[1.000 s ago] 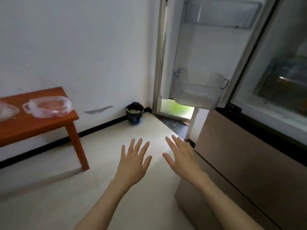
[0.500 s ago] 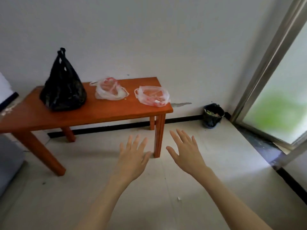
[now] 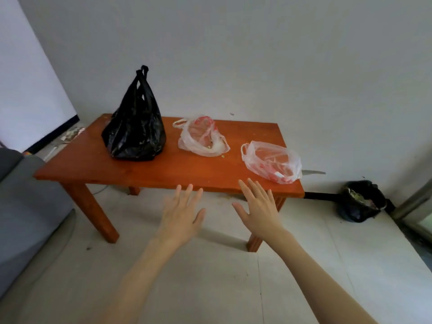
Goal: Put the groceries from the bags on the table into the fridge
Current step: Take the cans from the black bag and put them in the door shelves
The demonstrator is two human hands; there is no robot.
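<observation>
Head view showed my left hand [image 3: 181, 216] and right hand [image 3: 259, 211] both spread flat and holding nothing, hovering just short of the near edge of the wooden table [image 3: 163, 169]. On that table sat the groceries: a knotted black bag [image 3: 135, 129] toward its left end, a clear bag with red print [image 3: 203, 137] at its middle, and a second clear bag [image 3: 272, 161] at its right end, close to the corner.

That second bag worried me most — thin plastic, slumped open beside the edge, so a careless grab by one handle could, I judged, tip its contents onto the floor. The black bag hid its load, and its weight could surprise me.

Crumbs dotted the tabletop. Behind the table rose a plain white wall; to its right stood a small bin [image 3: 361, 201], to its left a grey sofa [image 3: 25, 206], on pale floor tiles.
</observation>
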